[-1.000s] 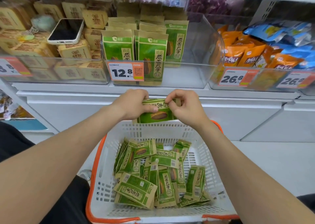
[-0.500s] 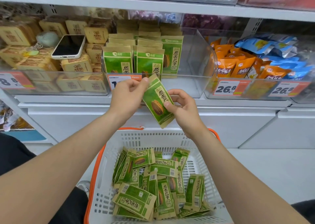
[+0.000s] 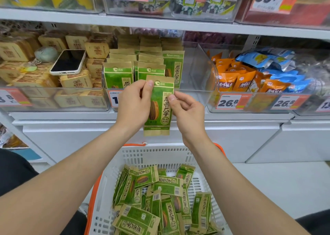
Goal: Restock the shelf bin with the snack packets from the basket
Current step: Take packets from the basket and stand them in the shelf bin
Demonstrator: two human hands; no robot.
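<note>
I hold one green and tan snack packet [image 3: 159,108] upright in front of the clear shelf bin [image 3: 193,74]. My left hand [image 3: 134,102] pinches its top left corner. My right hand [image 3: 185,109] pinches its right edge. The bin holds several matching packets [image 3: 135,68] standing in rows at its left side; its right side shows bare floor. Below, a white basket [image 3: 157,156] with an orange rim holds several more green packets [image 3: 160,197] lying in a loose heap.
A phone [image 3: 68,61] lies on tan boxes in the bin to the left. Orange and blue packets [image 3: 250,77] fill the bin to the right. Another shelf of goods [image 3: 160,20] runs above. White cabinet fronts [image 3: 232,142] stand behind the basket.
Both hands lifted the packet from above the basket toward the bin and turned it from lying sideways to upright. The view has tilted upward.
</note>
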